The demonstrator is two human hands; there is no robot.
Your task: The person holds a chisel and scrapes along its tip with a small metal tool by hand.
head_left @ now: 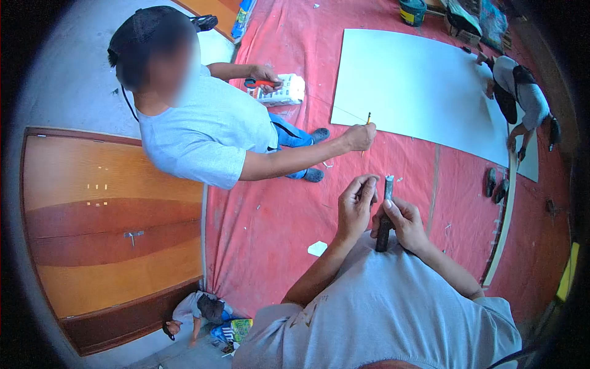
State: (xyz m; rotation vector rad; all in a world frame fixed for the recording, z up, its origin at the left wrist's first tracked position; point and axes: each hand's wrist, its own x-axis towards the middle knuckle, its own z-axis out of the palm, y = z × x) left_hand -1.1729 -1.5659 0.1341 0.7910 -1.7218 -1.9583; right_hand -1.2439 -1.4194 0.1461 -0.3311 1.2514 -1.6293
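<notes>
"Red sheet (276, 246) underfoot, noted. Where is the bar (383, 236)?"

"In the right hand (404, 224), in front of the grey shirt (393, 307). Thumb and fingers close round it; pale tip points away from the body."

"Does its near end touch the shirt?"

"Overlaps it in view; contact cannot be told."

"And the left hand (354, 211)?"

"Just beside the tip. Thumb and fingertips meet, narrow; whether anything is pinched there, cannot tell."

"Surroundings?"

"Ahead and left, a co-worker (206, 138) in a dark cap: red tool (263, 82) in one hand, yellow stick (369, 117) in the other, near the corner of a white board (405, 80). At the board's right end, a second person (522, 92) bends over it. Shoes (490, 182) lie near that end; white scrap (317, 248) on the sheet, left of the forearms."
</notes>
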